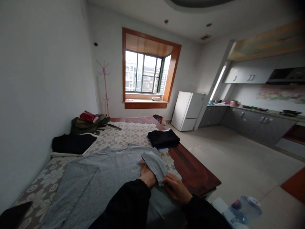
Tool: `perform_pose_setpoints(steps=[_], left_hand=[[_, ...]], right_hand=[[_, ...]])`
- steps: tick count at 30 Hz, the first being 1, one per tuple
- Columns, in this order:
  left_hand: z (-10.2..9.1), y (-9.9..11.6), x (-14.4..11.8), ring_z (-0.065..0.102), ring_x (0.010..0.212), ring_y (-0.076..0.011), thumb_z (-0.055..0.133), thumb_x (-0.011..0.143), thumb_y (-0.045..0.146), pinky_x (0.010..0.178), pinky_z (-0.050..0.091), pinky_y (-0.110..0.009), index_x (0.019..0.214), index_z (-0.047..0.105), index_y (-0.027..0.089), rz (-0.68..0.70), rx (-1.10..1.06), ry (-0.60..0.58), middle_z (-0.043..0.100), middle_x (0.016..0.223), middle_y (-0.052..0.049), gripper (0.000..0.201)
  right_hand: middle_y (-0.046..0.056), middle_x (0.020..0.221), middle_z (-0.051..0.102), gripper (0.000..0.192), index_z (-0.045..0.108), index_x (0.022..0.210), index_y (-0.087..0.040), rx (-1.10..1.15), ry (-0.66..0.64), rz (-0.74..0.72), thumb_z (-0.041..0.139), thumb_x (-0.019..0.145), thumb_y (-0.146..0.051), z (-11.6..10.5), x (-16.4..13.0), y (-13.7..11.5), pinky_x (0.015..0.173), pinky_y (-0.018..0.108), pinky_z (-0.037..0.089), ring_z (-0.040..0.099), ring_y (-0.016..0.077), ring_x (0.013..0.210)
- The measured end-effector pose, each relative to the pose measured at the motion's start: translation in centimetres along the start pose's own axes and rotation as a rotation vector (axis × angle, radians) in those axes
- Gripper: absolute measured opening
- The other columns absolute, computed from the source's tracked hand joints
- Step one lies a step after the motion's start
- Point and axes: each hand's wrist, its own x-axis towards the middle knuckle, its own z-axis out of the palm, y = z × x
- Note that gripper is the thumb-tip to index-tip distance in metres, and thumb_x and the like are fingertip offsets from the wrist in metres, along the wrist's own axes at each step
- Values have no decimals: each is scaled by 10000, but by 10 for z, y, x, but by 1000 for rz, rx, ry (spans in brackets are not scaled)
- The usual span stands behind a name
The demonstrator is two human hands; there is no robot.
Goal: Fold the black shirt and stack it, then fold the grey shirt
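Note:
A grey T-shirt [111, 178] with small chest lettering lies spread on the table, its collar toward the far side. The sleeve on the left is folded inward over the body. My left hand [147, 175] grips the right-hand sleeve near its fold, with some fingers hidden behind the cloth. Lower on that same sleeve, my right hand [177, 188] pinches the hem between thumb and fingers. Part of the sleeve stands raised between both hands. Just beyond it sits a folded stack of dark clothes [164, 138].
A patterned tablecloth [128, 132] covers much of the dark red wooden table [195, 168]. Black and white folded clothes [72, 144] and a green bag [89, 125] with a red package lie along the left wall. A clear plastic bottle [245, 210] stands at lower right, beside the table.

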Motion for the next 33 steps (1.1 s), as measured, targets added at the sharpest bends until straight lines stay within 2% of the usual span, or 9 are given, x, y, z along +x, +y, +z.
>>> perform_pose_setpoints(steps=[4, 8, 11, 15, 19, 22, 27, 30, 33], left_hand=[[-29, -27, 30, 472, 1353, -337, 550, 888, 400, 1173, 321, -502, 1302, 612, 243, -134, -355, 13, 640, 1344, -135, 448], [-52, -51, 42, 692, 1028, -284, 436, 920, 613, 843, 594, -451, 1380, 477, 202, -284, -680, -76, 712, 1133, -133, 618], [-59, -65, 35, 713, 892, -278, 612, 800, 681, 677, 622, -418, 1305, 505, 182, -356, -828, -129, 700, 1077, -146, 717], [-53, -72, 24, 698, 780, -219, 869, 634, 454, 612, 618, -371, 1298, 466, 218, -384, -905, -74, 642, 1149, -141, 812], [-44, -69, 23, 692, 727, -163, 720, 803, 351, 666, 618, -349, 1315, 443, 211, -351, -946, -2, 662, 1041, -89, 598], [-43, -67, 22, 698, 764, -157, 659, 834, 289, 714, 606, -324, 1259, 524, 211, -332, -904, 59, 679, 979, -56, 453], [-43, -67, 14, 697, 763, -172, 727, 728, 193, 752, 575, -290, 934, 692, 172, -338, -703, 150, 706, 831, -32, 210], [-43, -67, 11, 691, 644, -167, 679, 759, 187, 666, 569, -279, 995, 696, 160, -355, -608, 160, 700, 712, -12, 238], [-44, -68, 10, 700, 648, -171, 659, 759, 165, 669, 569, -281, 1082, 678, 159, -352, -533, 168, 741, 805, -35, 324]], right_hand=[[60, 927, 631, 78, 600, 922, -234, -27, -38, -27, 560, 932, -300, -4, 2, -4, 813, 371, 468, 581, 220, 900], [67, 973, 636, 125, 612, 889, -234, -8, -49, -23, 579, 935, -345, -8, 3, -6, 863, 389, 466, 574, 225, 947], [77, 1036, 645, 173, 626, 898, -235, 41, -49, -18, 579, 939, -396, -8, 3, -7, 910, 407, 464, 571, 235, 1005], [84, 1044, 661, 254, 654, 962, -230, 138, -66, 40, 563, 939, -466, -15, 7, -7, 922, 406, 477, 588, 238, 1008], [53, 945, 697, 260, 673, 999, -228, 218, -164, 177, 507, 965, -426, -35, 31, -2, 813, 342, 518, 635, 203, 868], [66, 1013, 716, 281, 680, 1055, -223, 152, -98, 241, 463, 971, -380, -41, 64, 8, 853, 348, 525, 659, 212, 926], [127, 1482, 520, 460, 561, 1370, -197, -122, -129, 328, 403, 962, -340, 7, 114, 30, 1127, 432, 374, 473, 255, 1366], [156, 1594, 361, 579, 453, 1481, -127, -357, -155, 437, 399, 959, -373, 47, 122, 38, 1178, 502, 279, 295, 314, 1479], [150, 1635, 265, 658, 360, 1537, -102, -464, -108, 427, 342, 984, -457, 68, 119, 40, 1199, 534, 202, 191, 335, 1513]])
